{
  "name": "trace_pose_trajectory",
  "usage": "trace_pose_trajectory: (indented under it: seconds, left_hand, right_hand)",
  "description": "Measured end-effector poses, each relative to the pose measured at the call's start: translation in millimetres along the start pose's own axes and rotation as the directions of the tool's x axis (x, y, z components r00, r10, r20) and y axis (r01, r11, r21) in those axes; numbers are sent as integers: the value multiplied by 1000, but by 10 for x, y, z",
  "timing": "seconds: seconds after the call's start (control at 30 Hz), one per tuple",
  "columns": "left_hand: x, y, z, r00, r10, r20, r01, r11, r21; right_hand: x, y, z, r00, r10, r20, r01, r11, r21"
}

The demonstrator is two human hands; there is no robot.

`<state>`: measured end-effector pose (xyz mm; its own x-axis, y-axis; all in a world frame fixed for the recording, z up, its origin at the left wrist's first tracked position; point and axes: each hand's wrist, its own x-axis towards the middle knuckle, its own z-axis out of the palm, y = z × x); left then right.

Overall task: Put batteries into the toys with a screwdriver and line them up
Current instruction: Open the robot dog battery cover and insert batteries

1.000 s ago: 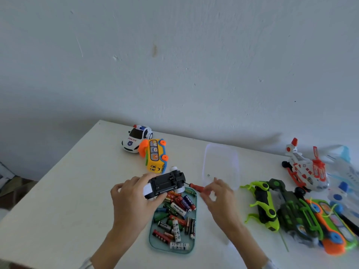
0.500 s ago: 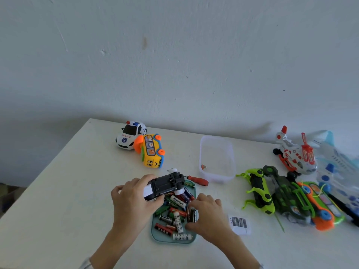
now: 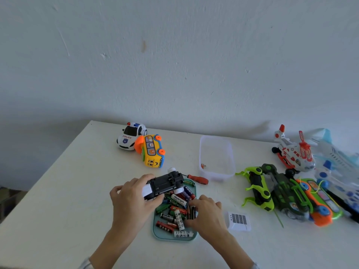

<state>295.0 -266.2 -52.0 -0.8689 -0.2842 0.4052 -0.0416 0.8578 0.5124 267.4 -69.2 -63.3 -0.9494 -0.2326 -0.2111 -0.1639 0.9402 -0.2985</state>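
My left hand [image 3: 130, 200] grips a white toy car [image 3: 165, 184] turned upside down, its black underside up, just above the far end of a teal tray [image 3: 155, 232] piled with several batteries [image 3: 175, 212]. My right hand [image 3: 206, 212] reaches into the tray's right side, fingers curled onto dark batteries there; whether it pinches one is unclear. A red-handled screwdriver [image 3: 198, 179] lies on the table beyond the tray. A white ribbed battery cover [image 3: 239, 220] lies right of my right hand.
A police car [image 3: 131, 135] and a yellow bus [image 3: 152, 151] stand at the back left. A clear plastic box [image 3: 216, 158] holds a small screw. Green, orange, white and blue toys [image 3: 291, 193] crowd the right side. The table's left edge [image 3: 58, 162] runs diagonally.
My right hand let go of the screwdriver, which now lies on the table, and moved down into the battery tray. The battery cover now lies right of the tray. The left hand keeps hold of the car.
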Motion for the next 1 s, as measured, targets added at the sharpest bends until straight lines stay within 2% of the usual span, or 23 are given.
trace_pose_trajectory:
  seconds: [0.27,0.33,0.4,0.47,0.53,0.67,0.73,1.0]
  left_hand:
    - [30,-5,1,1000,-14,4,14,1000,-20]
    - [57,-8,12,1000,-5,13,6,1000,-23]
    - [88,3,25,1000,9,24,-8,1000,-23]
    - [129,46,30,999,37,12,-36,999,-12]
    - [180,103,43,998,65,-2,-65,998,6]
    - [263,197,66,997,75,-3,-75,997,21]
    - [298,239,86,997,78,-26,-77,997,28]
    - [432,348,142,985,102,-136,-103,995,7]
  right_hand:
    - [-20,68,-119,999,23,-27,-17,979,202]
    - [-40,75,-268,998,34,-52,-12,922,387]
    - [-39,46,-456,999,42,-28,-11,727,687]
    - [-5,-4,-633,999,39,-28,8,448,894]
    - [60,-73,-770,999,50,-21,8,249,968]
    - [184,-220,-907,994,114,1,1,-17,1000]
    - [234,-290,-925,987,159,-12,20,-50,999]
    - [370,-464,-883,964,224,-140,127,71,989]
